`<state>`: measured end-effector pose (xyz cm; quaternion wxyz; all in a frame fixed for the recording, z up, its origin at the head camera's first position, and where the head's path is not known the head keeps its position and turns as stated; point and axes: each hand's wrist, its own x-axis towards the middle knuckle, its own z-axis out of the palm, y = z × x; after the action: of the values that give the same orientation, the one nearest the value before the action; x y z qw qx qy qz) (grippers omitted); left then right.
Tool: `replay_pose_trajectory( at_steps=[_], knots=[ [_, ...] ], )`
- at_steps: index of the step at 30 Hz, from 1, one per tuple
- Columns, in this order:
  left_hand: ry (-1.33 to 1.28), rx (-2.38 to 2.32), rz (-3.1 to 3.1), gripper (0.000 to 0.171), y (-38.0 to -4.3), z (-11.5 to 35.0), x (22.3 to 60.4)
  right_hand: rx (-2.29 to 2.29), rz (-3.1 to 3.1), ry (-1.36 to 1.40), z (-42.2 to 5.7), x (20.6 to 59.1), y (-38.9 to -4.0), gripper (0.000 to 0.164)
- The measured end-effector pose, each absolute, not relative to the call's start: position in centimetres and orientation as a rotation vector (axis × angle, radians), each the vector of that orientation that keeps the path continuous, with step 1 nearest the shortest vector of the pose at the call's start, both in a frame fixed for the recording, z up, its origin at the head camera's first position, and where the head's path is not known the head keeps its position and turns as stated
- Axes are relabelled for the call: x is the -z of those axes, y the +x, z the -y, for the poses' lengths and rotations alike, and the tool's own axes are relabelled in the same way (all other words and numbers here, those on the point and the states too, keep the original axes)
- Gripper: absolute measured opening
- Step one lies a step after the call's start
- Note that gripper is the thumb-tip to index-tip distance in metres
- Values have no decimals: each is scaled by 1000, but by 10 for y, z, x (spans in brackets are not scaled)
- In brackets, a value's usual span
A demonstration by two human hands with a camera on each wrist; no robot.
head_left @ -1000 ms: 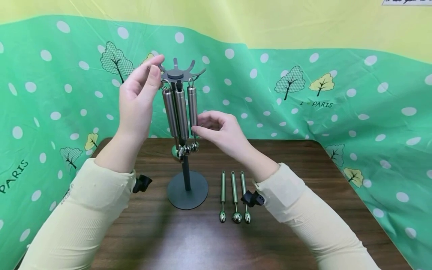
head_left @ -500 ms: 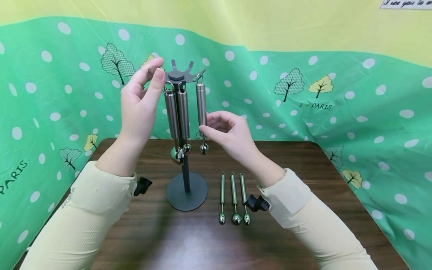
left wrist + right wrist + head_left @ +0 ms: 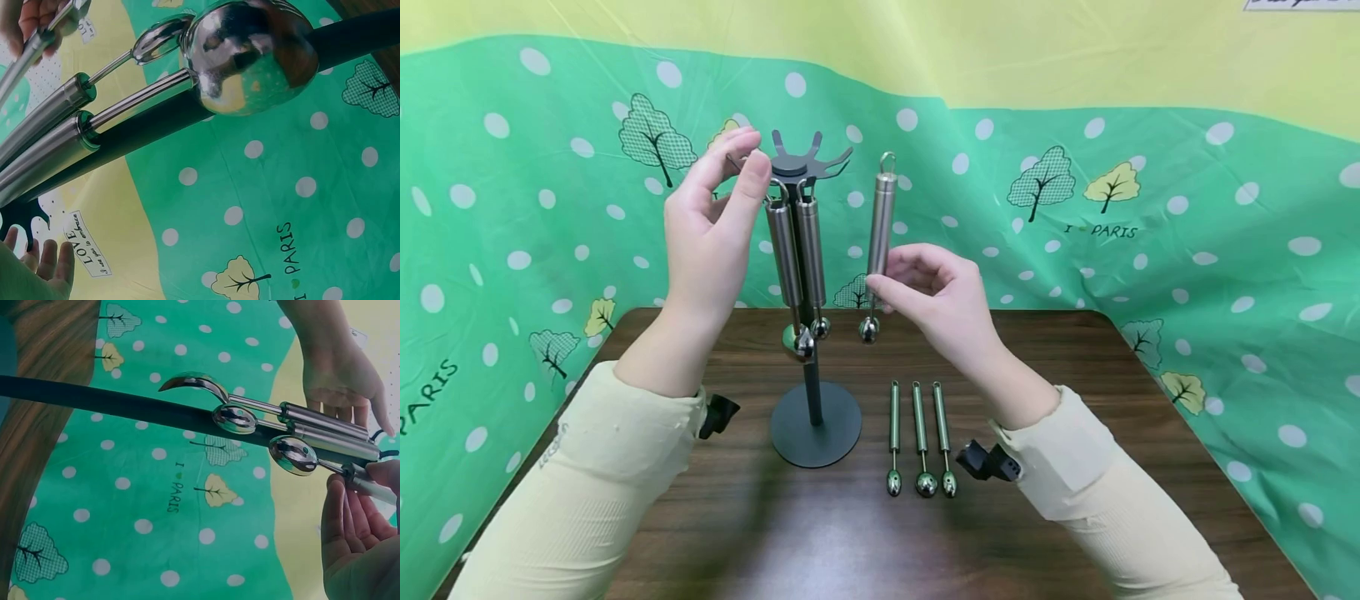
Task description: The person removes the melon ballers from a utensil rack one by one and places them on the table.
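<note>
In the head view my right hand (image 3: 936, 283) pinches a steel melon baller (image 3: 882, 221) by its lower handle, nearly upright, with its loop off the hooks and its small bowl downward. My left hand (image 3: 700, 221) is up at the top of a dark metal hook rack (image 3: 790, 167), thumb and fingers around one of its hook arms. Two more steel-handled scoops hang from the rack: one scoop (image 3: 325, 420) has a larger curved bowl, the other scoop (image 3: 334, 442) a small oval one. The right wrist view shows the held melon baller (image 3: 294, 456) close beside them.
Three similar scoops, the middle scoop (image 3: 921, 421) among them, lie side by side on the brown wooden table (image 3: 715, 517), right of the rack's round base (image 3: 790, 442). A green dotted cloth (image 3: 1000, 250) hangs behind and at both sides.
My right hand has lifted the melon baller off its hook and carried it right, away from the rack. My left hand stays at the rack's top, and the rack has turned slightly.
</note>
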<state>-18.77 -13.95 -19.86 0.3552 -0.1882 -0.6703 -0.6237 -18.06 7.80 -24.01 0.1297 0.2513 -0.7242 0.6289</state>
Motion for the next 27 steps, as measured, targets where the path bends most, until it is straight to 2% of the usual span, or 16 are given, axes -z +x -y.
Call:
replay_pose_trajectory(
  at_steps=[10, 27],
  knots=[
    [-470, 1558, 1711, 34, -189, 138, 199, -1847, 2098, 659, -99, 252, -173, 14],
    [-454, 1534, 1731, 34, -189, 138, 200, -1828, 2232, 417, -135, 286, -160, 18]
  ],
)
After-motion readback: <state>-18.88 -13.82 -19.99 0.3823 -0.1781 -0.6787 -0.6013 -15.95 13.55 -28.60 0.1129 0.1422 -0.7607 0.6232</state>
